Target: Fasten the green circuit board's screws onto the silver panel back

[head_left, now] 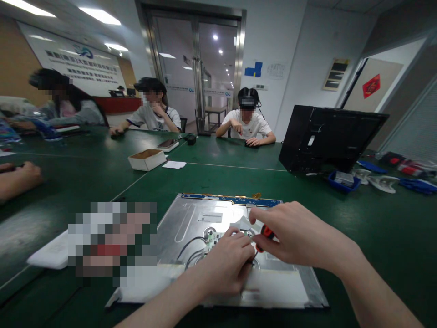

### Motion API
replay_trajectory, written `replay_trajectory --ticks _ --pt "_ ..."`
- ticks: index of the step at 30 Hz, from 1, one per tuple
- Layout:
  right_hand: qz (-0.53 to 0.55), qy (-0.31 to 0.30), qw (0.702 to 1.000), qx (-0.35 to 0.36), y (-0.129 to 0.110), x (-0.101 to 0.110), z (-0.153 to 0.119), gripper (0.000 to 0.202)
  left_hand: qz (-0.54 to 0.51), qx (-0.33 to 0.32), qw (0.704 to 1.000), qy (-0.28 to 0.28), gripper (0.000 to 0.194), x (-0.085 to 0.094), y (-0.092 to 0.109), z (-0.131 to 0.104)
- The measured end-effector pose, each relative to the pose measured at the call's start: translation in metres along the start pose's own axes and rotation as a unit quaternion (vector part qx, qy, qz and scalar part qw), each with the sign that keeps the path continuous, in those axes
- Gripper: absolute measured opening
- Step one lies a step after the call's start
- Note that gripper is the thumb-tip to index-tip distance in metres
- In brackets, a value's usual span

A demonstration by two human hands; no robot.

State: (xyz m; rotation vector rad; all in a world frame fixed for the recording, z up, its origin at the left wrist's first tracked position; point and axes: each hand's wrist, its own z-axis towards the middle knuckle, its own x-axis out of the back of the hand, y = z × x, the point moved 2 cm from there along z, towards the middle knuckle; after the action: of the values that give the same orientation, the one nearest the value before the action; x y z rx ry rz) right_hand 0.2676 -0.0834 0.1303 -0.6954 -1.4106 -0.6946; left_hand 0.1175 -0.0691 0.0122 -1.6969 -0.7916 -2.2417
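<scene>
Nearest you, white strips (283, 284) ran along the near edge of the metal panel (191, 209), which lay flat on the green counter (218, 180), a position that seemed to leave its upper face within reach of both your arms. Over the panel's middle, your left hand (234, 255) rested with its fingers bent, probably to steady the work; whether those fingers were clamped on anything you could not have told from this angle, since the hand itself covered the spot. Your right hand (290, 228) was closed around the red-and-black handle of a screwdriver (268, 231) above the panel's right half, its shaft slanting down toward the left fingers, perhaps so that they could guide it; the tip was hidden. Beside the left hand, a small circuit board (213, 239) showed on the panel, dark cables (189, 243) trailing from it toward the panel's left side. A narrow blue board (232, 199) lined the panel's far edge. Left of the panel, a white object (51, 250) was partly lost in blurring. Beyond the panel, to its right, stood a large black screen (331, 139), with a blue tray (344, 182) just beside its base, and to its left, an open white box (150, 164). Farthest past the panel, a person in a white shirt (262, 120) sat across the counter.
</scene>
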Motion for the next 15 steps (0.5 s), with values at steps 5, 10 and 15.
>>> replay_trajectory --ticks 5,10,15 --pt "0.043 0.007 0.998 0.034 -0.0014 0.0046 -0.0062 0.019 0.0 -0.01 1.0 -0.003 0.014 -0.0013 -0.0005 0.0004" --pt "0.015 -0.008 1.0 0.005 0.0 0.0017 -0.0021 0.018 0.001 -0.004 1.0 0.006 0.018 0.0004 0.0002 0.0003" --pt "-0.007 -0.012 1.0 -0.012 -0.0006 0.001 0.0009 0.021 0.004 -0.007 1.0 0.004 0.008 0.0 0.0 0.0001"
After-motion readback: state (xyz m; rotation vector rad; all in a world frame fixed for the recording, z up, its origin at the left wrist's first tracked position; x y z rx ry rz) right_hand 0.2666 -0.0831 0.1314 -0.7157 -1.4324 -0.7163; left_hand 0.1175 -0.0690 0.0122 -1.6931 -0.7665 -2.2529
